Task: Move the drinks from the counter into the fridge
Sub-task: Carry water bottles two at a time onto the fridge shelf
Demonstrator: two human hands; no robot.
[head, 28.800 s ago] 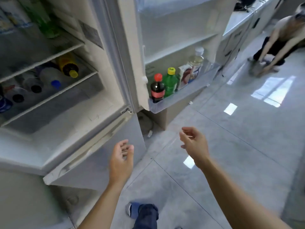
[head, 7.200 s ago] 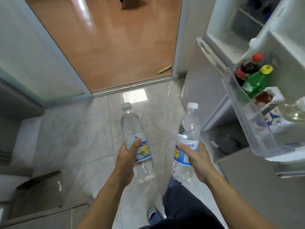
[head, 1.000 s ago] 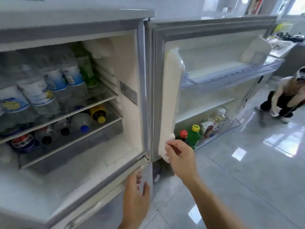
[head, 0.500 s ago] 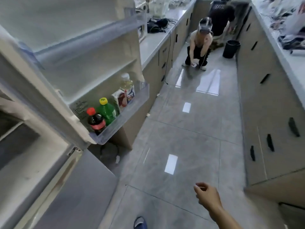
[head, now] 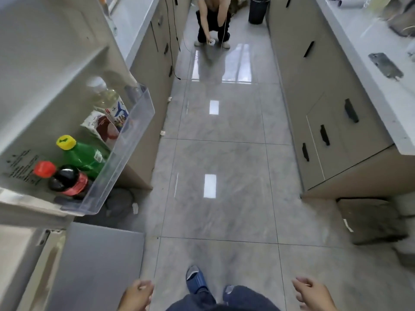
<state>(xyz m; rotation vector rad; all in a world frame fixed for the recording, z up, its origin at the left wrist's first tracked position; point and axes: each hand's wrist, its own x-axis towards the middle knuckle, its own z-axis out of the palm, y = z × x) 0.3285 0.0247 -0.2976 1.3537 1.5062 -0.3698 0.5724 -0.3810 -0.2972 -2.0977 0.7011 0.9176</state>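
Observation:
Both my hands hang low at the bottom edge of the view and hold nothing. My left hand [head: 137, 296] has loosely curled fingers beside the lower fridge door [head: 94, 265]. My right hand [head: 312, 294] is relaxed over the floor. The open upper fridge door fills the left side. Its clear door bin [head: 125, 149] holds a dark cola bottle with a red cap [head: 65, 179], a green bottle with a yellow cap [head: 83, 153], a carton [head: 103, 126] and a pale yellow bottle [head: 107, 97]. No drinks show on the right counter [head: 368, 48].
A grey tiled aisle runs ahead between two rows of cabinets. A person crouches at its far end [head: 213, 21] beside a black bin [head: 258, 9]. A phone [head: 385, 65] lies on the right counter. A dark box [head: 370, 218] sits on the floor at right.
My view has swung from the fridge interior down the aisle. My right hand left the fridge door edge and dropped low; my left hand has come back into view, also empty.

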